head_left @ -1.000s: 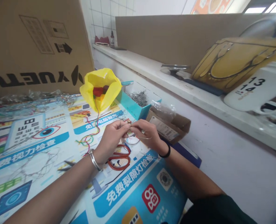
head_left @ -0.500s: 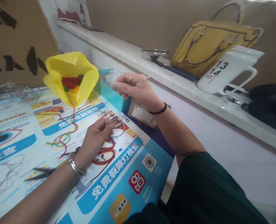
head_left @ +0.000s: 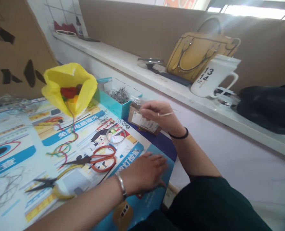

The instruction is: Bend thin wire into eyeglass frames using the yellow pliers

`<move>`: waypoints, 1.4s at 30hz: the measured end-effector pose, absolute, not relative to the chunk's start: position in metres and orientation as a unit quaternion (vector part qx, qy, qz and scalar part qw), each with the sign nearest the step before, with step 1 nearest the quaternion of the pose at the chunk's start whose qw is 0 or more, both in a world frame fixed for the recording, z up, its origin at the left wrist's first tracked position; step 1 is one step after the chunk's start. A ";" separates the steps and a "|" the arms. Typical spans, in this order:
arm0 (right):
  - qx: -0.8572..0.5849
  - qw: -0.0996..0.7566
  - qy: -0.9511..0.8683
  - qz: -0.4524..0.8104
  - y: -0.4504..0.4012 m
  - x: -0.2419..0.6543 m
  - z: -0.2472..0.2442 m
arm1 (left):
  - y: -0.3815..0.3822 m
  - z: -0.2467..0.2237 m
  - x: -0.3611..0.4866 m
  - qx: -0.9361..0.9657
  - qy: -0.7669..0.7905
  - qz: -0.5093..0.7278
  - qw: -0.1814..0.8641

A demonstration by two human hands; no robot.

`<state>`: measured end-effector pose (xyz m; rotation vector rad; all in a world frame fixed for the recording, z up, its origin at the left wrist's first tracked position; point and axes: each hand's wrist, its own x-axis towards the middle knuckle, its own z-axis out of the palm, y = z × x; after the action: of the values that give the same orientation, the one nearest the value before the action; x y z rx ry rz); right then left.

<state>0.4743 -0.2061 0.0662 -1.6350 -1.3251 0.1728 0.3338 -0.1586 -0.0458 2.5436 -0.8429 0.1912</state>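
My left hand [head_left: 144,171] is spread palm down over the blue right edge of the printed sheet, its fingers apart and nothing in it. Above the small cardboard box [head_left: 142,120], my right hand [head_left: 156,114] has its fingers curled together; what they hold, if anything, cannot be made out. A round wire ring [head_left: 116,135] lies on the sheet. Nearer to me are orange-handled scissors [head_left: 103,158] and yellow-handled pliers [head_left: 60,183]. A teal box [head_left: 118,109] with a heap of thin metal pieces stands beside the cardboard box.
A yellow bag [head_left: 70,86] with coloured cord trailing out stands at the back left. Loose wire [head_left: 7,186] lies at the far left. On the ledge [head_left: 123,61] along the right are a white mug [head_left: 211,77], a yellow handbag [head_left: 197,51] and a black item [head_left: 270,107].
My left hand has let go of the ring, moved right and opened. My right hand has moved right and down, away from above the teal box. The view has shifted slightly.
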 end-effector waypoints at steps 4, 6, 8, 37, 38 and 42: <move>-0.683 0.515 -0.510 0.090 -0.217 0.469 0.051 | -0.166 -0.070 0.340 0.940 -0.285 0.075 0.171; -0.687 0.520 -0.497 0.106 -0.217 0.468 0.044 | -0.161 -0.073 0.344 0.951 -0.254 0.087 0.151; -0.690 0.517 -0.489 0.128 -0.213 0.467 0.035 | -0.154 -0.070 0.346 0.959 -0.231 0.093 0.136; -0.722 0.396 -0.553 0.126 -0.159 0.467 -0.065 | -0.004 -0.066 0.318 0.895 0.106 0.202 0.383; -0.721 0.398 -0.553 0.127 -0.159 0.467 -0.067 | -0.004 -0.068 0.318 0.896 0.103 0.203 0.381; -0.714 0.390 -0.567 0.130 -0.159 0.467 -0.070 | -0.004 -0.073 0.318 0.906 0.085 0.201 0.363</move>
<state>0.4674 -0.1593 -0.0703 -1.8140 -1.4408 0.3299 0.3182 -0.0039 -0.0729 2.3317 0.2196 0.5182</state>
